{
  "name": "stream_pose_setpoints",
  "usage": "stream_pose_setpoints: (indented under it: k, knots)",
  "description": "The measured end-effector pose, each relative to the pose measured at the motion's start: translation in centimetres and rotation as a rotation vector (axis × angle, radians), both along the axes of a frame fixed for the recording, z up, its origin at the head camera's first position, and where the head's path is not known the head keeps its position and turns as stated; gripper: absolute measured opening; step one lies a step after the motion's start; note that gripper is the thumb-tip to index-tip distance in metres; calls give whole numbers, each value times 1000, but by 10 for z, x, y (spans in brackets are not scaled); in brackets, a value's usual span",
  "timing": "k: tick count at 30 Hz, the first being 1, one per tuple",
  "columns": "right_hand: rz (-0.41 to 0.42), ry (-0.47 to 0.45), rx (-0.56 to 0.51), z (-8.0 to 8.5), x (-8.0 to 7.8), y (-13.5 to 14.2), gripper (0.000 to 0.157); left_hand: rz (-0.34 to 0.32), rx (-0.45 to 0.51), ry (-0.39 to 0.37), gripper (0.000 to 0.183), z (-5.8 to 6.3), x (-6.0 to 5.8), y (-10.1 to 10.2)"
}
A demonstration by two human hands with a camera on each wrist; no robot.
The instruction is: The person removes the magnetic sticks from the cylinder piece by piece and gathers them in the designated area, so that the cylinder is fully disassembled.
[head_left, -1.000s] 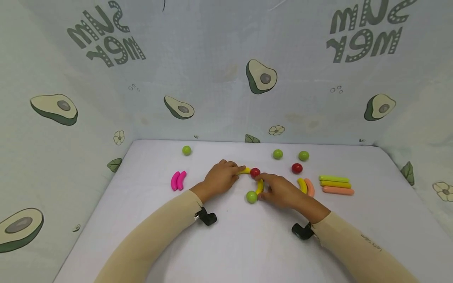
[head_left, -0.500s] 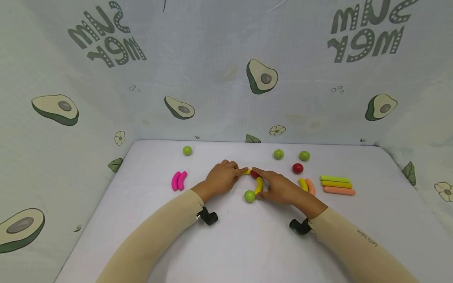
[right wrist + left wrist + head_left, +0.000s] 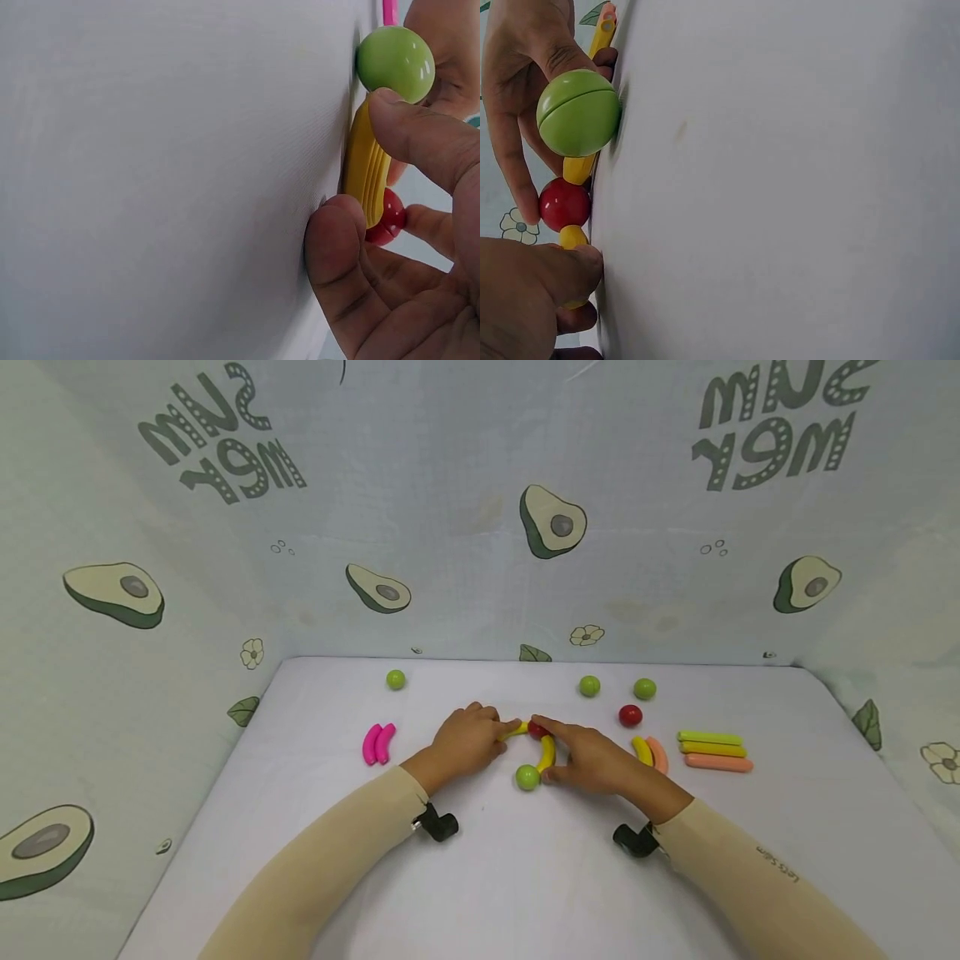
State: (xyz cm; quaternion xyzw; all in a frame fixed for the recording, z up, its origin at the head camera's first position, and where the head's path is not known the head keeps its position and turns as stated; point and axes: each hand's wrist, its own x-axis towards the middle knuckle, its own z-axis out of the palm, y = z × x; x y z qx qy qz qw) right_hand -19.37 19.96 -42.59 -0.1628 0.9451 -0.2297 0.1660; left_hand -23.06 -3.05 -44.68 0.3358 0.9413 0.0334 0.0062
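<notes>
My left hand (image 3: 467,742) pinches a short yellow curved stick (image 3: 573,237) between thumb and fingers, its far end touching a red ball (image 3: 536,729). With thumb and a finger at its two ends, my right hand (image 3: 596,760) holds a second yellow curved stick (image 3: 366,169), ridged along its side. That stick runs from the red ball down to a green ball (image 3: 528,777), which has a groove round it in the left wrist view. The right index finger touches the red ball. Part of the first stick is hidden under my left fingers.
Two pink curved sticks (image 3: 378,744) lie left. Behind are loose green balls (image 3: 396,679) and another red ball (image 3: 631,716). To the right lie a yellow and an orange curved stick (image 3: 657,755), then several straight sticks (image 3: 711,749). A patterned cloth hangs behind the white table.
My right index finger has moved from below the red ball onto it. The red ball, the right-hand curved stick and the green ball have shifted slightly left. My left hand stays nearly in place.
</notes>
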Motion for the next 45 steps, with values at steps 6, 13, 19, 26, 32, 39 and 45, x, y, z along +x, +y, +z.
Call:
stream_pose_setpoints:
  k: [6, 13, 19, 26, 32, 39, 45]
  knots:
    - [-21, -10, 12, 1, 1, -1, 91, 0, -45, -2, 51, 6, 4, 2]
    - [-45, -24, 0, -1, 1, -1, 91, 29, -78, -33, 61, 9, 8, 1]
    - [-48, -29, -11, -5, 2, 0, 91, 60, -10, -64, 66, 3, 8, -9]
    - [-44, -28, -12, -4, 2, 0, 91, 16, 133, -124, 68, 4, 5, -17]
    - [-36, -39, -28, -8, 4, 0, 91, -73, 156, -233, 65, 1, -1, -20]
    - [1, -6, -62, -10, 8, 3, 83, -56, 159, -220, 68, 0, -3, -24]
    - [43, 61, -114, -9, 11, 9, 61, -2, 161, -238, 73, 1, -2, -28]
